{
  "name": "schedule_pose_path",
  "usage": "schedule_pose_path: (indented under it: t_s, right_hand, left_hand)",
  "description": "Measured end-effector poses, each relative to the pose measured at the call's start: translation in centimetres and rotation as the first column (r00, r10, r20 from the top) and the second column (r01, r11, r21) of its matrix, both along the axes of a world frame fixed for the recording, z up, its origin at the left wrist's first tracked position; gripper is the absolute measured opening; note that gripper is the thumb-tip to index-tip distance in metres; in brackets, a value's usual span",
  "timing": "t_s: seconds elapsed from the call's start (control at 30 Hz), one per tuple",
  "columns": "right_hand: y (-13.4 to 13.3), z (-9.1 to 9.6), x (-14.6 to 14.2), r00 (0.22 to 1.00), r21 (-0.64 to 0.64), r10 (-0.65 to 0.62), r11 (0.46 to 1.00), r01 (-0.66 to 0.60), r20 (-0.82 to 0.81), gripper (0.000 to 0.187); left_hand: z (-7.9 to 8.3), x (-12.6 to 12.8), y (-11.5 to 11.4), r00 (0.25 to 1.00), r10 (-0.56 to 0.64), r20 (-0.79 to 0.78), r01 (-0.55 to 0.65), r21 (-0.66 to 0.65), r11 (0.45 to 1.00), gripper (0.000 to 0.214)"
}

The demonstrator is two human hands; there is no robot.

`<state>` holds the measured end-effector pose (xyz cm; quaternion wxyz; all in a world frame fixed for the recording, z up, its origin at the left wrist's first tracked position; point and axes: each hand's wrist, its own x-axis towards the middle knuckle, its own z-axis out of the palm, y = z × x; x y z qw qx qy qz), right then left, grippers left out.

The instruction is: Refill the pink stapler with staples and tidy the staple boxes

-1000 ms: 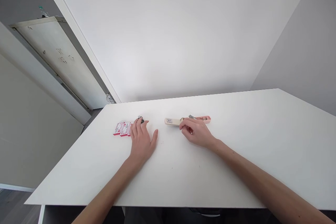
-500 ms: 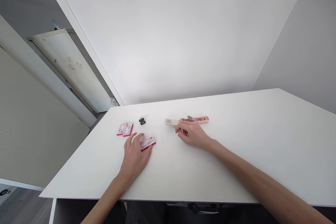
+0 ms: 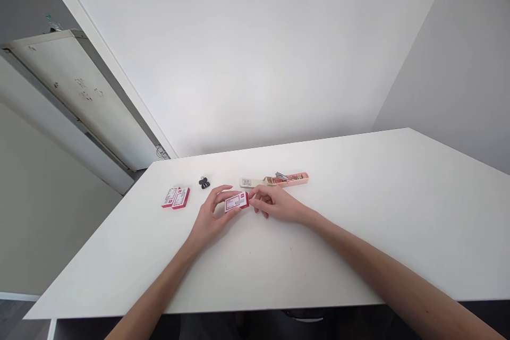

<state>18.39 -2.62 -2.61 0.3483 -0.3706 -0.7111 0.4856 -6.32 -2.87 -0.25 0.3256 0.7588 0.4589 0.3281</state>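
Note:
A small pink and white box [image 3: 236, 202] is held just above the white table [image 3: 358, 223] between both hands. My left hand [image 3: 213, 218] grips its left end with thumb and fingers. My right hand [image 3: 274, 205] pinches its right end with curled fingers. Just behind the hands lies a long pink and cream stapler [image 3: 274, 180], opened out flat with metal parts showing.
Two more pink boxes [image 3: 176, 197] lie side by side at the left of the table. A black binder clip [image 3: 204, 183] sits between them and the stapler. White walls stand behind, and a door frame is at the left.
My left hand took one box from the row of three, drew it across the table and lifted it. My right hand left the stapler and came to the box's right end.

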Motion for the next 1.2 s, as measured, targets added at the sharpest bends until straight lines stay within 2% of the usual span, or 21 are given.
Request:
schedule_pose_path:
  t_s: [0.5,0.73,1.0,1.2]
  right_hand:
    - [0.1,0.5,0.6,0.997,-0.066,0.071,0.995,-0.073,-0.024,0.026]
    - [0.1,0.8,0.8,0.993,-0.083,0.108,0.990,-0.111,-0.035,0.022]
    - [0.2,0.0,0.5,0.995,-0.011,0.079,0.997,-0.079,0.067,0.020]
    - [0.2,0.0,0.1,1.000,-0.052,-0.010,0.999,0.009,-0.021,0.020]
  left_hand:
    - [-0.4,0.0,-0.1,0.998,-0.048,-0.047,0.049,0.023,0.999,0.053]
    - [-0.5,0.3,-0.5,0.998,-0.051,-0.047,0.055,0.080,0.995,0.048]
    - [-0.7,0.5,-0.8,0.987,-0.120,-0.110,0.132,0.114,0.985,0.040]
    - [-0.4,0.7,-0.7,0.991,-0.070,-0.118,0.086,0.138,0.987,0.042]
